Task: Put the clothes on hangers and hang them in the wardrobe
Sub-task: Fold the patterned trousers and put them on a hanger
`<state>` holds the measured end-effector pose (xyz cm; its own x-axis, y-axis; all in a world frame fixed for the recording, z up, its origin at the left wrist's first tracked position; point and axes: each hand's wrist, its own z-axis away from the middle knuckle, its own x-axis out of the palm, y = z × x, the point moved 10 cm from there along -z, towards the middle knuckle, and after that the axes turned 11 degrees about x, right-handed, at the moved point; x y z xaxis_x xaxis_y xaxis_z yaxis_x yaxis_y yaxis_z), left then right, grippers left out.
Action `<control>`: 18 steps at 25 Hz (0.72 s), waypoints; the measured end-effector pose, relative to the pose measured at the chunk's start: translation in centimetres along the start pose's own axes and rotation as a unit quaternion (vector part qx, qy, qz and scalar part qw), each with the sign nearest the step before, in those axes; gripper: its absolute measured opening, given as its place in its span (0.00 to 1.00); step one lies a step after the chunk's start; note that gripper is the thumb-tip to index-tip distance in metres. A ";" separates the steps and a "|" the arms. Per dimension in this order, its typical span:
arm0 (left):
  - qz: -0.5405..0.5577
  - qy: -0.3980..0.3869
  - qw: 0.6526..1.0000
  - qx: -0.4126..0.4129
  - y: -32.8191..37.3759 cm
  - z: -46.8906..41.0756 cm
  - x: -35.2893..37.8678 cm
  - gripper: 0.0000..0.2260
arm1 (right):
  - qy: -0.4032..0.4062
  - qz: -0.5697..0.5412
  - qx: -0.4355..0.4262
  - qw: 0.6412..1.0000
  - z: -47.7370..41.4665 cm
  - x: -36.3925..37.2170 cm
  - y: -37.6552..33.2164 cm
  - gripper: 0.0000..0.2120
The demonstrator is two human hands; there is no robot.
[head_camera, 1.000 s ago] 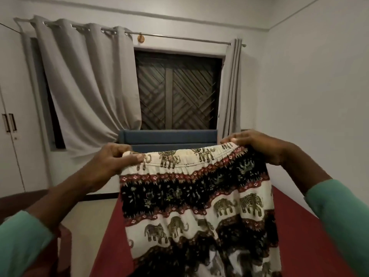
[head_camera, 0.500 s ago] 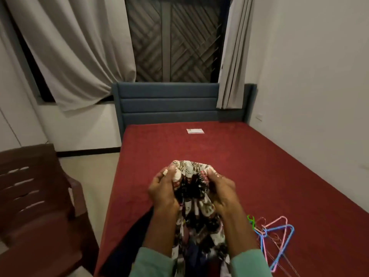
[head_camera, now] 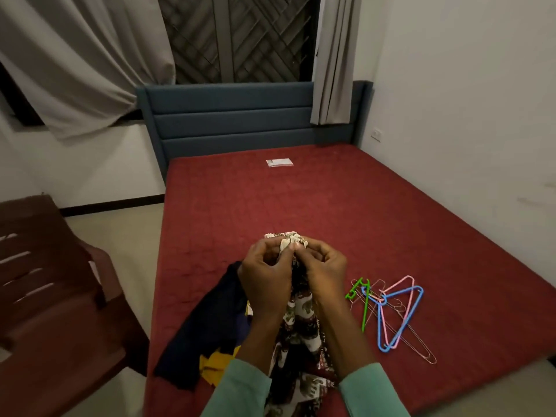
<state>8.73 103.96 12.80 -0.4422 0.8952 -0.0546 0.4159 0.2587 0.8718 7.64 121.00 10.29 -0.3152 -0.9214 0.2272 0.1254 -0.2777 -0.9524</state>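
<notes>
**Trousers** [head_camera: 296,323]: elephant print, waistband bunched into a wad above the mattress [head_camera: 301,200]. The rest hangs down between the forearms towards the near edge.
**Left hand** [head_camera: 266,276], **right hand** [head_camera: 323,273]: side by side, fingers curled, both pinching the wad at its top, fingertips meeting at the middle.
**Dark garment** [head_camera: 204,329]: heaped just left of the left wrist, lapping over the bed's left edge, with yellow cloth [head_camera: 216,364] under it.
**Hangers** [head_camera: 391,311]: green, blue, pink and wire, a loose tangle on the mattress right of the right hand, apart from it.
**Room:** red surface runs from the hands to the headboard [head_camera: 234,121], bearing one white slip [head_camera: 279,162] at the far end. Wall [head_camera: 466,115] along the right edge. Chair [head_camera: 54,296] beside the left edge.
</notes>
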 end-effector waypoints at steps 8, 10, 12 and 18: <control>-0.052 -0.046 0.993 0.095 1.6 1.6 0.5 0.08 | -0.096 0.050 -0.005 0.994 0.6 0.0 0.1 0.11; -0.031 -0.084 0.990 0.110 2.1 2.0 1.1 0.13 | -0.103 0.050 -0.001 0.993 0.5 -0.4 0.3 0.12; 0.002 -0.100 0.991 0.091 1.9 1.7 0.6 0.16 | -0.096 0.062 -0.002 0.993 0.4 -1.2 0.6 0.10; -0.133 -0.405 0.901 0.081 -1.4 -0.2 1.6 0.20 | -0.167 0.097 -0.013 0.981 1.2 -1.5 -0.9 0.11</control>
<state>7.27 104.93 11.61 0.1537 0.7481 -0.6455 0.5209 0.4938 0.6963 9.17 122.35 11.08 0.0393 -0.9950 0.0915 0.1280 -0.0858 -0.9881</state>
